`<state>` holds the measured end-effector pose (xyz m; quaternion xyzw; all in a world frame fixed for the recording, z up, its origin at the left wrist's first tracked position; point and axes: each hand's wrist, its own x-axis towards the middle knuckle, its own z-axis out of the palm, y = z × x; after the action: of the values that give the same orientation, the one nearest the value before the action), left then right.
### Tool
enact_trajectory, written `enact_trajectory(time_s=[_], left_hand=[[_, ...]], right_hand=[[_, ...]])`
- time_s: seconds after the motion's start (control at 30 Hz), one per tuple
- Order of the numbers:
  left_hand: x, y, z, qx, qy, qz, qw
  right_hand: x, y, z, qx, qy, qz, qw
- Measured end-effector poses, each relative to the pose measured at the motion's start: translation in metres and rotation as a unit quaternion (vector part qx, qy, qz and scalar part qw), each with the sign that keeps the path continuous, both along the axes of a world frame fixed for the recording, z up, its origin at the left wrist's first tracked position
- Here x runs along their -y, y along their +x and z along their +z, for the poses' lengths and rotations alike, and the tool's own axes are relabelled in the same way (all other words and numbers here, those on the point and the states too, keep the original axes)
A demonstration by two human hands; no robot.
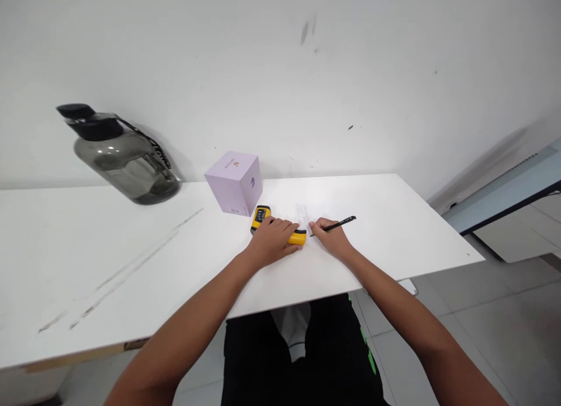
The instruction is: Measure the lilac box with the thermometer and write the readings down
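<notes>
My left hand [272, 240] rests on the table, closed over a yellow and black handheld meter [297, 238]. Its dark screen shows beyond my fingers, but my palm hides the middle of its body. A black pen [340, 224] is pinched in my right hand [332, 238], tilted, with its tip down at the table. Just beyond that tip lies a small white slip of paper [302, 212] with faint markings, between my two hands. A lilac box [234, 184] stands close behind the meter.
The white table [210, 277] runs along a scuffed wall. A large grey bottle [131, 163] with a black lid stands at the left back. To the right, past the table's edge, is a pale panel [499, 190]. A white object [408, 286] shows below the front edge.
</notes>
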<state>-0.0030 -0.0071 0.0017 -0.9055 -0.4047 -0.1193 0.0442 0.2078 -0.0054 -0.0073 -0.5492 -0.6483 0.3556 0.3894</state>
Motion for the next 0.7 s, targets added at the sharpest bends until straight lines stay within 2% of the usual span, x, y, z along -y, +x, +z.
enact_trajectory(time_s=[0.5, 0.7], left_hand=[[0.0011, 0.0005, 0.0027, 0.013, -0.023, 0.0, 1.0], [0.0024, 0.0008, 0.0043, 0.004, -0.02, -0.001, 1.0]], right_hand=[[-0.0006, 0.0004, 0.0008, 0.027, 0.003, 0.03, 0.999], [0.0005, 0.0005, 0.0015, 0.017, -0.005, 0.008, 1.0]])
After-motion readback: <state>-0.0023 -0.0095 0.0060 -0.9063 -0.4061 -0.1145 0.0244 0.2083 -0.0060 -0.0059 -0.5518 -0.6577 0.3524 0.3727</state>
